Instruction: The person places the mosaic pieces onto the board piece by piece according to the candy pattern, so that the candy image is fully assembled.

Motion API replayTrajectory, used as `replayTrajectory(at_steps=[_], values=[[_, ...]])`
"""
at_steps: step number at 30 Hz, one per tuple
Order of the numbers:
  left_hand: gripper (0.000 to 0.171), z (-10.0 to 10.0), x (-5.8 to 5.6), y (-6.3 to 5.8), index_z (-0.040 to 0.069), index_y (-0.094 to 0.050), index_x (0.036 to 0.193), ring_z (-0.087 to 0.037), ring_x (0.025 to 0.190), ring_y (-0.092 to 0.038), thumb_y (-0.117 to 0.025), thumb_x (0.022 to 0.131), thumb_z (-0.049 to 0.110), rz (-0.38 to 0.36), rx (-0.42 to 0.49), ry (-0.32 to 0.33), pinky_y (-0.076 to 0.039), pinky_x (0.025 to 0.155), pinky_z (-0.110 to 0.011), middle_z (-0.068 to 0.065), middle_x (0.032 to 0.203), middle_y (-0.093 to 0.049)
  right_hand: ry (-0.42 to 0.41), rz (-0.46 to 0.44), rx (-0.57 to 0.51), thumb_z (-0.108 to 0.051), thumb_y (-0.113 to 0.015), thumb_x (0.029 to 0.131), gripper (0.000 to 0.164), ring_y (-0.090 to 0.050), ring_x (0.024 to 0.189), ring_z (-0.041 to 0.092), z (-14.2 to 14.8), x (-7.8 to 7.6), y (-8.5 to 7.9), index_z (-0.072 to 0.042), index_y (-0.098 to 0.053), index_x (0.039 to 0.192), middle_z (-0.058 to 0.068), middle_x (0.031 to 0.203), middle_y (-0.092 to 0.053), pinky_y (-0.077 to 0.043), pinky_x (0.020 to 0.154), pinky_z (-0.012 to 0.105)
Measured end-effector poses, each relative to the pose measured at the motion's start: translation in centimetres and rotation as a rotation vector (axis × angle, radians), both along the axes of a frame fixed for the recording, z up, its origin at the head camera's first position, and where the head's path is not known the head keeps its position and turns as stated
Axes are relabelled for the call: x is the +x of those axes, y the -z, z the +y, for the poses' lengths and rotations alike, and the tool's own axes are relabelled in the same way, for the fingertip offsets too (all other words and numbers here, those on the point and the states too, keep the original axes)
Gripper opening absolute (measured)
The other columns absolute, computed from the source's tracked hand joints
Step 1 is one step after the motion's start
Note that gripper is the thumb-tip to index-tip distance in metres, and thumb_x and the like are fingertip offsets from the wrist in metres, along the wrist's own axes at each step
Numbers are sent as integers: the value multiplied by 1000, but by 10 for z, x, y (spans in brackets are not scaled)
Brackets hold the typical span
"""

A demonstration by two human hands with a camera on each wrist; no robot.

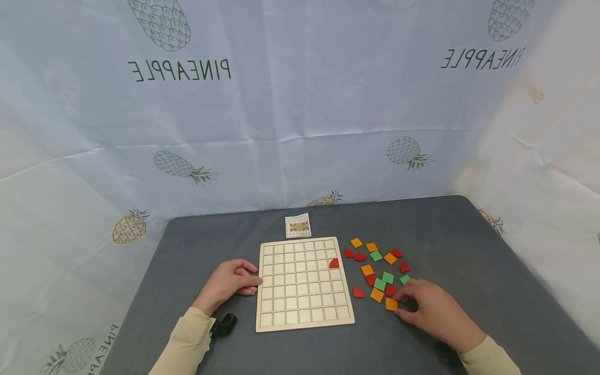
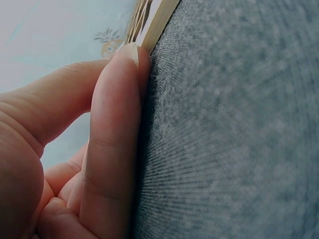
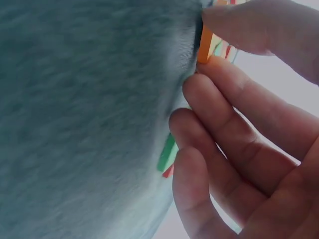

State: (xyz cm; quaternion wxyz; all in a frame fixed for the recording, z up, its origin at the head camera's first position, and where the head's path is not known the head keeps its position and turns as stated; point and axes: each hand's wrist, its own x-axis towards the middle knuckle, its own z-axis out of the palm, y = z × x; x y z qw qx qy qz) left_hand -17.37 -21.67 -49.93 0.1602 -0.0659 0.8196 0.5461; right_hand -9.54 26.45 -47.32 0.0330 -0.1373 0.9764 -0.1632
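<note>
A pale wooden grid board (image 1: 298,284) lies on the table, with one red quarter-round tile (image 1: 334,263) in a cell near its right side. My left hand (image 1: 233,281) is at the board's left edge, thumb and a fingertip pinching the rim; in the left wrist view the thumb (image 2: 114,114) meets the board's edge (image 2: 158,25). On the right, my right hand (image 1: 431,310) pinches an orange square tile (image 1: 391,304) between thumb and index finger. The right wrist view shows that orange tile's side (image 3: 205,46) between the two fingertips, close to the tabletop, other fingers loosely bent.
Several loose tiles lie right of the board: orange squares (image 1: 377,295), green squares (image 1: 388,277) and red quarter-rounds (image 1: 358,292). A small printed pattern card (image 1: 298,226) sits behind the board. Pineapple-print cloth (image 1: 290,104) hangs behind the dark table (image 1: 211,234).
</note>
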Motion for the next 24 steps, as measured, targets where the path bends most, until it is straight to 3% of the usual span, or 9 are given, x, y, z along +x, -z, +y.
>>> replayTrajectory(at_steps=[9, 18, 24], values=[[43, -1, 1, -1, 2, -72, 116, -18, 72, -78, -95, 83, 17, 2, 0, 4, -68, 70, -34, -12, 84, -74, -132, 71, -107, -24, -94, 84, 21, -58, 82, 2, -24, -24, -11, -30, -78, 95, -18, 90, -66, -56, 72, 26], [44, -2, -1, -1, 2, -72, 117, -18, 72, -78, -95, 83, 18, -10, 9, 15, -68, 70, -33, -11, 85, -74, -145, -53, -247, -23, -91, 90, 17, -67, 90, 11, -63, -64, -9, -24, -80, 103, -11, 99, -74, -58, 75, 24], [45, -2, -1, -1, 2, -72, 118, -18, 72, -78, -96, 83, 18, -4, 22, 19, -68, 70, -34, -11, 84, -73, -163, -46, -216, -23, -91, 89, 19, -65, 91, 8, -82, -79, -6, -22, -80, 105, -12, 100, -75, -60, 80, 27]])
